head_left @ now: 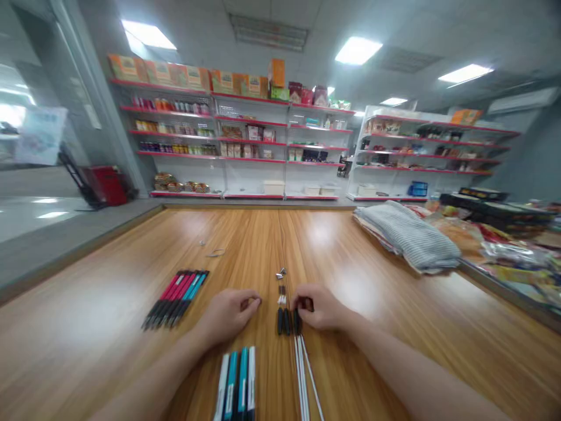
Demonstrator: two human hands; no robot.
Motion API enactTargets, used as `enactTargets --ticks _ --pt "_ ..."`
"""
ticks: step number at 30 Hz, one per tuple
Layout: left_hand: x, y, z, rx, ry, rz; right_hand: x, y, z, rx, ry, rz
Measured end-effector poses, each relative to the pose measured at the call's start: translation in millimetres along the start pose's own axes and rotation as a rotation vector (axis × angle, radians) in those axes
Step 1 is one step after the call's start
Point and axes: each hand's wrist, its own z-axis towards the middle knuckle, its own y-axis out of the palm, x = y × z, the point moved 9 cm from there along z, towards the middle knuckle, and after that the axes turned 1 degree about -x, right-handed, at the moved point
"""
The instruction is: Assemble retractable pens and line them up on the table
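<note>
My left hand point(228, 313) rests on the wooden table point(109, 327), fingers curled and pinched on a small piece I cannot make out. My right hand point(319, 305) is curled too, fingertips closed on a small black pen part next to a short row of black pen grips point(284, 320). Between the hands lie tiny clips and springs point(281, 275). Thin white refills point(303, 374) lie below the right hand. Blue and white pen barrels point(237, 386) lie near the front edge. A row of assembled red, teal and black pens point(177, 295) lies to the left.
A folded grey striped cloth point(409, 234) and stacked packaged goods point(504, 234) sit at the right. Store shelves point(245, 146) with products line the back wall. A red cart point(103, 184) stands at the far left on the floor.
</note>
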Motion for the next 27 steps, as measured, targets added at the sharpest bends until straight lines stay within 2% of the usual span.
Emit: enactTargets --ticks 6,9,11,14,16,19,22,27 --pt "1 -2.4 0 0.023 0.004 -0.033 2 0 1 -0.015 0.043 0.088" --pt "10 -8.8 1 0.067 0.031 -0.063 6 -3 1 0.023 0.083 0.186" --pt "24 -14.2 1 0.093 0.076 -0.079 11 -7 1 0.074 0.109 0.27" --pt "62 -18.9 -4 0.104 0.235 -0.08 20 -16 2 0.207 0.123 0.471" --pt "90 -14.5 -12 0.069 0.379 -0.001 23 -19 2 0.287 0.112 0.612" --pt "112 -5.6 -19 0.045 0.467 0.116 18 -20 1 0.338 0.076 0.682" --pt "117 -4.3 -21 0.076 0.515 0.102 6 -17 0 0.339 0.057 0.65" --pt "112 -10.6 -20 0.119 0.574 -0.023 -13 -10 -2 0.299 0.062 0.521"
